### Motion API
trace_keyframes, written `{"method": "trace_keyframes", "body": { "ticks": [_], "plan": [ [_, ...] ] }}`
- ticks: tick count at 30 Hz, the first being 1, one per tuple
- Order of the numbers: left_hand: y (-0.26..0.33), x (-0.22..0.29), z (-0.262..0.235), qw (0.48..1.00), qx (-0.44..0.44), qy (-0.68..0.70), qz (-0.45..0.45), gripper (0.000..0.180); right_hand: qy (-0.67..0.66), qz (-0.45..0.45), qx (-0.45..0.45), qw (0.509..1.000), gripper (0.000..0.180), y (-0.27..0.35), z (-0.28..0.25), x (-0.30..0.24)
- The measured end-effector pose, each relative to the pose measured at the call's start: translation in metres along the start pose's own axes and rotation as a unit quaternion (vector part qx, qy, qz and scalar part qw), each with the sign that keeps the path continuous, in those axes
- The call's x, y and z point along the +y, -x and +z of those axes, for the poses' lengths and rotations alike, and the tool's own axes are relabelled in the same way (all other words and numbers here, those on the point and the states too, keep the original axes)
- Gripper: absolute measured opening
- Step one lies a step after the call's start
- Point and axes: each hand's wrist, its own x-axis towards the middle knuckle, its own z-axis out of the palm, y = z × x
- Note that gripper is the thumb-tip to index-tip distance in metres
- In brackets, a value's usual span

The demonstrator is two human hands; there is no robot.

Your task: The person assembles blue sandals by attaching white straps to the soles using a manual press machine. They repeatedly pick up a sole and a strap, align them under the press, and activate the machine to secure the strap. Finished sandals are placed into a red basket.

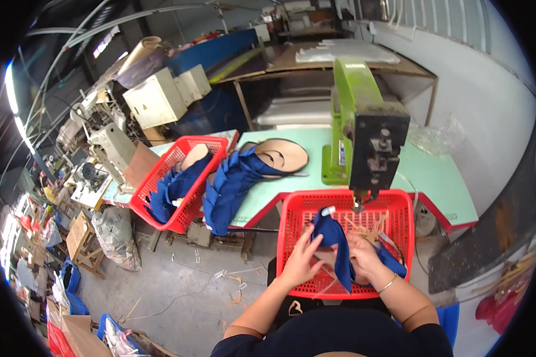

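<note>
Over the red basket [285, 232], the left hand [301, 262] and right hand [366, 259] grip blue cloth [343, 265], seemingly arranging it, which next needs steady fingers.

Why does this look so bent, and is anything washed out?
Head view: fisheye lens, so the strip light seems to bow near the rim; head view: that light glares white; head view: the left hand and right hand look fairly clear, the far-left clutter indistinct.
</note>
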Motion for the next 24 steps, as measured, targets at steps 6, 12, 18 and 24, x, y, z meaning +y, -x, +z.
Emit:
{"method": "trace_keyframes", "body": {
  "ticks": [6,12,18,24],
  "plan": [
    [-0.046,-0.037,0.003,0.998,0.054,0.007,-0.026,0.038,-0.070,0.086,-0.118,0.987,0.029,0.002,0.006,0.009],
    [-0.175,-0.115,-0.079,0.955,0.278,-0.088,-0.051,0.021,-0.035,0.013,0.065,0.997,0.018,0.014,-0.022,0.012],
    [-0.240,-0.176,-0.123,0.866,0.147,-0.344,-0.332,0.020,-0.041,0.050,0.135,0.989,0.013,0.054,-0.046,0.020],
    [-0.235,-0.210,-0.094,0.776,0.054,-0.531,-0.335,0.029,0.062,-0.090,0.204,0.973,0.012,0.093,-0.078,0.020]
  ]
}}
